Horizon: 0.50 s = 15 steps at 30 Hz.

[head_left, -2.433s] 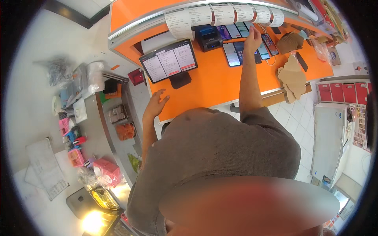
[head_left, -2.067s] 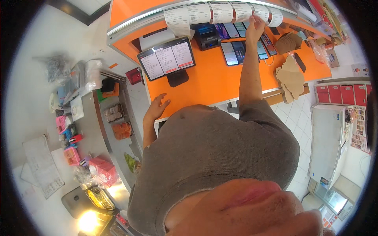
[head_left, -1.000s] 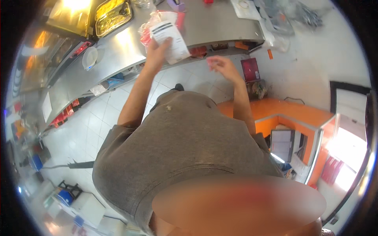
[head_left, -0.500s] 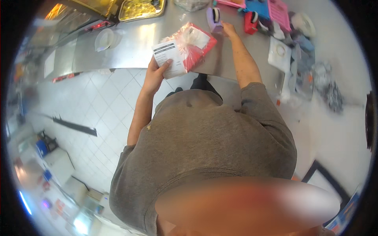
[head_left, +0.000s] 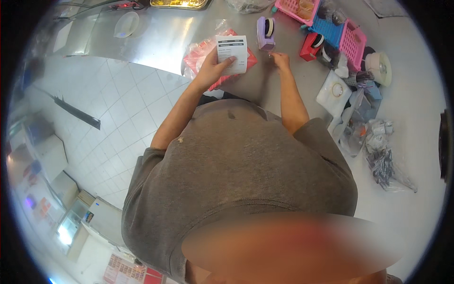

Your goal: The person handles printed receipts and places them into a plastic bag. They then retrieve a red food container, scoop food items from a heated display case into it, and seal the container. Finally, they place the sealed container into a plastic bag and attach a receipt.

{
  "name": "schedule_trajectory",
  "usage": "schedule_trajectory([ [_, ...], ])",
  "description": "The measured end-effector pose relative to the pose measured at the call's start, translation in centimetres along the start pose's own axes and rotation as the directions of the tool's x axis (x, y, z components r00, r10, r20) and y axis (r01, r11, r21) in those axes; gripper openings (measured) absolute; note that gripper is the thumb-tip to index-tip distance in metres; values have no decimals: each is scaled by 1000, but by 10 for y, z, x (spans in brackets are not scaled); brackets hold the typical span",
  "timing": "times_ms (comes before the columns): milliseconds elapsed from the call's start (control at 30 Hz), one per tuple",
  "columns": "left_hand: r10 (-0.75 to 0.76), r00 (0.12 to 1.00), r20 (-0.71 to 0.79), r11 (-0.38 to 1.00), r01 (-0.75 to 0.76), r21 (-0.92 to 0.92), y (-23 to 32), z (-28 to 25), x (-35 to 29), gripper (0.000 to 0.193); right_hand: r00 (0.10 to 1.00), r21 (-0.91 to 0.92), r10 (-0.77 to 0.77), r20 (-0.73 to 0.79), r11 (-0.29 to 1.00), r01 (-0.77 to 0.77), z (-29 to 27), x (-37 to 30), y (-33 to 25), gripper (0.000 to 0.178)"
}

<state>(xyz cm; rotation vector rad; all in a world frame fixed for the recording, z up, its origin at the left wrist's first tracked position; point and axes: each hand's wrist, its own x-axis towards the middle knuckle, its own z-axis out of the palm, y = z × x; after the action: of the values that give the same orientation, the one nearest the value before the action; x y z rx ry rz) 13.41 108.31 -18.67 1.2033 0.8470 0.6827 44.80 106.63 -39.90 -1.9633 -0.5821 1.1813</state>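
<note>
My left hand [head_left: 212, 70] is closed on a white printed paper slip [head_left: 232, 53], the thumb lying across its front. Slip and hand are over a red package [head_left: 218, 80] in clear plastic wrap, near the counter's front edge, and partly cover it. A purple tape dispenser [head_left: 266, 35] with a dark-and-white roll stands just beyond my right hand [head_left: 281, 61]. That hand is a short way off the dispenser, its thumb and fingertips pinched together. Whatever is between those fingertips is too small to make out.
On the steel counter [head_left: 158, 40] are a clear round tub [head_left: 127, 24] and a foil tray [head_left: 178, 4]. To the right stand a red tape dispenser [head_left: 310, 47], pink baskets [head_left: 353, 45], a blue basket [head_left: 328, 32], a large tape roll [head_left: 379, 67] and plastic bags [head_left: 385, 158].
My left hand has shifted the slip rightward over the red package. My right hand has drawn back toward me from the purple dispenser. The whole view has shifted a little.
</note>
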Motion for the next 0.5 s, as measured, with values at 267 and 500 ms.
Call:
schedule_trajectory([
  [267,100,988,116,856,-145,497,-25,0,0,40,844,464,-249,476,886,-1,67,-135,-122,51],
  [500,-215,975,62,966,203,162,2,-16,-15,35,585,-501,-809,-50,527,686,54,-121,-152,57],
])
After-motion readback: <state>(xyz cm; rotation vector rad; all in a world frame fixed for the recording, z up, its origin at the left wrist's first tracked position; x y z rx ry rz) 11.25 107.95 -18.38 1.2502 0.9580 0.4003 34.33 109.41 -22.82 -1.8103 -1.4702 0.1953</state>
